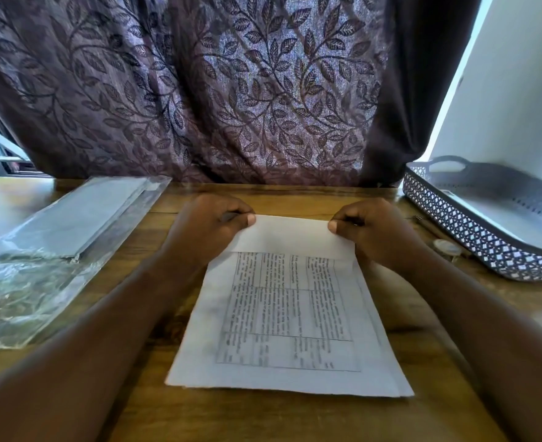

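Note:
A printed sheet of paper [290, 317] with a table of text lies on the wooden table [295, 419] in front of me. Its far end is folded back toward me, showing the blank underside. My left hand [209, 231] pinches the left corner of that fold between thumb and curled fingers. My right hand [375, 234] pinches the right corner the same way. A second sheet edge shows just under the paper at its near and right sides.
A clear plastic sleeve [49, 250] with grey sheets lies at the left. A dark perforated tray [473, 237] stands at the right, with a pen [429, 226] and a small round object [447, 247] beside it. A patterned curtain [231, 90] hangs behind the table.

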`<state>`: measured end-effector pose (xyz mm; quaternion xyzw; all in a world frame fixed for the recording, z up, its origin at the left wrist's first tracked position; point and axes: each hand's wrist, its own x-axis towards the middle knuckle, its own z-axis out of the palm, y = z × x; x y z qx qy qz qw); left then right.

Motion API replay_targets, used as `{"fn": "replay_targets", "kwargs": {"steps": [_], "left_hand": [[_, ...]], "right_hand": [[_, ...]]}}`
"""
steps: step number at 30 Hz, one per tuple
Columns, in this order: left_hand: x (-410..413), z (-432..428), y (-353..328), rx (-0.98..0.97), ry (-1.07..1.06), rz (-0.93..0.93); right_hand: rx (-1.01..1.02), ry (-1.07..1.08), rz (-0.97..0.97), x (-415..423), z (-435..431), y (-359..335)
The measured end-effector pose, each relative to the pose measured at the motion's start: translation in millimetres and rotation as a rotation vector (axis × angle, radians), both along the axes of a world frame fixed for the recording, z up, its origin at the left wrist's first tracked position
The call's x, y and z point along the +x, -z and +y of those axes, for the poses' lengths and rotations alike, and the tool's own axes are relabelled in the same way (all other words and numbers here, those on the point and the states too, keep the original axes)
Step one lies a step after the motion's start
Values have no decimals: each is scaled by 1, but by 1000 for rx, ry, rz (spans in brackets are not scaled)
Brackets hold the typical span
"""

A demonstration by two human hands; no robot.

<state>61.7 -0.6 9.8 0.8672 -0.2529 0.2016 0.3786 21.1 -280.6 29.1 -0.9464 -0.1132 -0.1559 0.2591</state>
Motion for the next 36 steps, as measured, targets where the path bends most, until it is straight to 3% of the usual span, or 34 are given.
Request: {"fn": "replay_targets", "kwargs": {"steps": [5, 7, 11, 17, 21, 27, 36], "left_hand": [[4, 5, 5, -5, -61, -23], [2, 3, 4, 79, -104, -78], [-12, -8, -9, 165, -130, -261], [-44, -50, -24, 190, -31, -291], [-45, -46, -23, 287, -72, -364], [-30, -34, -16, 363, -102, -304], [-7, -4, 0, 231, -168, -230]], "right_hand": [[189, 6, 123, 0, -7, 6], [199, 14, 119, -1, -6, 6], [145, 11, -45, -6, 8, 1], [144, -126, -337, -23, 36, -7], [111, -189, -403, -26, 41, -5], [200, -112, -276, -12, 23, 6], [275, 32, -166, -3, -5, 11]]}}
